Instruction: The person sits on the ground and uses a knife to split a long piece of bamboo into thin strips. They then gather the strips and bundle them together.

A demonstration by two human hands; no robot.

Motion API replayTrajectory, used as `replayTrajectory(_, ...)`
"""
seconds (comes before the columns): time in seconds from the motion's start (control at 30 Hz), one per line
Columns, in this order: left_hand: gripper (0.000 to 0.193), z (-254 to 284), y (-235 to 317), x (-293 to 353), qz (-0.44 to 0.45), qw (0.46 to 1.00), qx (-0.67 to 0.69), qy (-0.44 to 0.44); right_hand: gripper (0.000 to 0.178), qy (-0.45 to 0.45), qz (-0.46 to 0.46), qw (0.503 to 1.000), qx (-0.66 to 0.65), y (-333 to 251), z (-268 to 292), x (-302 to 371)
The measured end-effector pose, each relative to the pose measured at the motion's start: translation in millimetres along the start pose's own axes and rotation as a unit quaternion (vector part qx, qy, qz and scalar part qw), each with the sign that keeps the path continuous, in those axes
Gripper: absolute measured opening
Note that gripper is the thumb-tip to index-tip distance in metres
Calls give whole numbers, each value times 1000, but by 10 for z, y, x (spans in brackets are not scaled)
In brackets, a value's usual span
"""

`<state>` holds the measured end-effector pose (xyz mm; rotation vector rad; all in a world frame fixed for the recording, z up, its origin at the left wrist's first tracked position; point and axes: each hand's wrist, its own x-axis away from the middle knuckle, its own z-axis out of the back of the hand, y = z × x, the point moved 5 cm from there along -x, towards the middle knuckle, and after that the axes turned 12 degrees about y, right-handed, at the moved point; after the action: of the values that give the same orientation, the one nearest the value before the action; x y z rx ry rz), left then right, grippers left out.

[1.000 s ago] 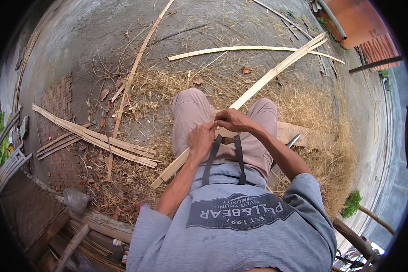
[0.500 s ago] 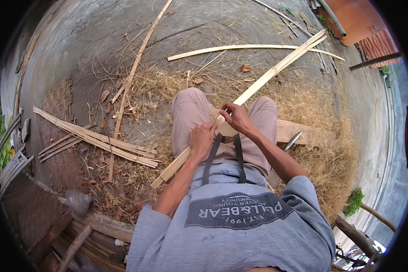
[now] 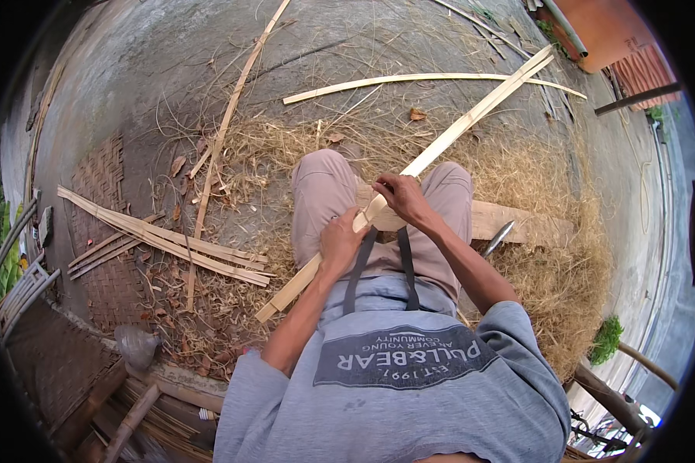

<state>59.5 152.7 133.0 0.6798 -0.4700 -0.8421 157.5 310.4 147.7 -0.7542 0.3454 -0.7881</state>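
**Both hands on a pale strip, lettered shirt at six o'clock**

Clock directions run from your hands. Your pale strip crosses between your knees, its split far end at half past one and its near end at half past seven. Your left hand is closed on it. Your right hand is bent over it at one o'clock from the left, fingertips drawn together; you cannot tell whether they pinch its edge.

At six o'clock, your grey shirt carries a dark printed patch with pale lettering, readable but upside down from your view: one large line among smaller ones. At two o'clock, far off, an orange panel bears dark marks too small to make out.

At three o'clock you have a wooden plank, with a pointed metal tool just beside it. Thin shavings heap at four o'clock. At nine, a bundle of strips partly overlies a woven mat.
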Motion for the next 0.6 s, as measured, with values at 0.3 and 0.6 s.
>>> replayTrajectory(0.3, 47, -68, -207, 19, -24, 992, 124, -20, 19, -214, 67, 970, 91, -34, -385, 512)
replayTrajectory(0.6, 51, -68, -164, 70, -25, 990, 142, -11, 22, 3, 49, 998, 31, 127, -319, -92)
